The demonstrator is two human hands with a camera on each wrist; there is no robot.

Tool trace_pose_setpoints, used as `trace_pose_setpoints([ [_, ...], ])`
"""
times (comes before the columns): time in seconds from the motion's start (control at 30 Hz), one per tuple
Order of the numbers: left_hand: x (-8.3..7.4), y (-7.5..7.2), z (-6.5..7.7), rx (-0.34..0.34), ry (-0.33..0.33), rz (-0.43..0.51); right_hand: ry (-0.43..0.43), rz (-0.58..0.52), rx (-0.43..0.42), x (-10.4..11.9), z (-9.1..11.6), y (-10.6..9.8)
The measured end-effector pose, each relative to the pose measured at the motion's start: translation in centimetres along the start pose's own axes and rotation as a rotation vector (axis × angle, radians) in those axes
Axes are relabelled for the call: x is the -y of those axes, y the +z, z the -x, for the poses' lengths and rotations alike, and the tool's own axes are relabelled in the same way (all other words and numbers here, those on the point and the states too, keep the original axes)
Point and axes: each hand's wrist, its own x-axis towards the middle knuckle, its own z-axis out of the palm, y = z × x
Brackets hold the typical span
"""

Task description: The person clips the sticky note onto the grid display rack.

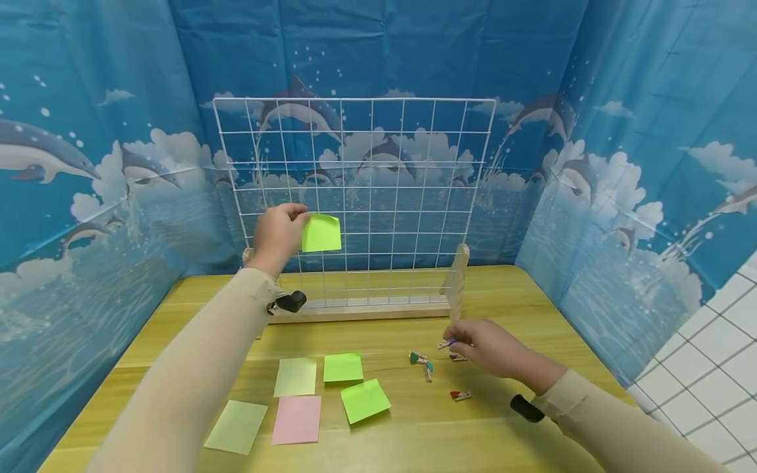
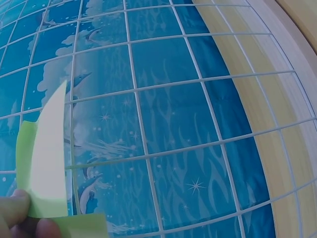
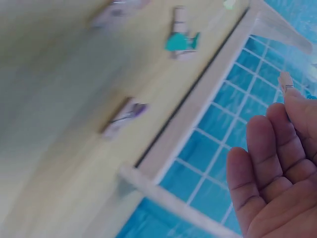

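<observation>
Pinching a green note (image 1: 322, 234) is the left hand (image 1: 278, 235); the right hand (image 1: 495, 347), a clothespin (image 3: 286, 82) — partly hidden.

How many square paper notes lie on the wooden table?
5: a pink note, a pale yellow note behind it, another left, two bright green notes right. Others may be hidden.

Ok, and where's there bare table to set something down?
The table has a bare patch up front, between the skewed green note and the right sleeve. Another lies at the back right, between the wooden stand and the right-hand curtain. It's crowded at front left, with five sticky notes, and around the right hand, among the clothespins.
</observation>
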Motion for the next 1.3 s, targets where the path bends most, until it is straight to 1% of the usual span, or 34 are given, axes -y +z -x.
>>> trace_pose_setpoints([
  [0.2, 0.0, 0.2, -0.1, -0.026, -0.008, -0.005, -0.009, -0.002, -0.087, 2.5, -2.1, -0.6],
  [0.43, 0.0, 0.3, -0.1, -0.038, 0.003, -0.015, -0.065, -0.002, -0.185, 5.6, -5.3, -1.3],
  [0.63, 0.0, 0.4, -0.2, -0.048, -0.003, -0.026, -0.136, 0.044, -0.287, 9.1, -8.9, -1.6],
  [0.9, -0.1, 0.5, -0.1, -0.057, -0.008, -0.028, -0.193, 0.094, -0.438, 13.2, -14.4, -1.5],
  [1.03, -0.3, 0.6, -0.1, -0.060, -0.008, -0.023, -0.180, 0.128, -0.476, 14.9, -16.8, -1.8],
  [1.17, -0.3, 0.7, -0.2, -0.064, -0.004, -0.018, -0.118, 0.160, -0.463, 16.3, -18.7, -2.3],
  [1.3, -0.3, 0.6, -0.2, -0.071, 0.008, -0.005, -0.078, 0.155, -0.457, 17.2, -20.0, -2.7],
])
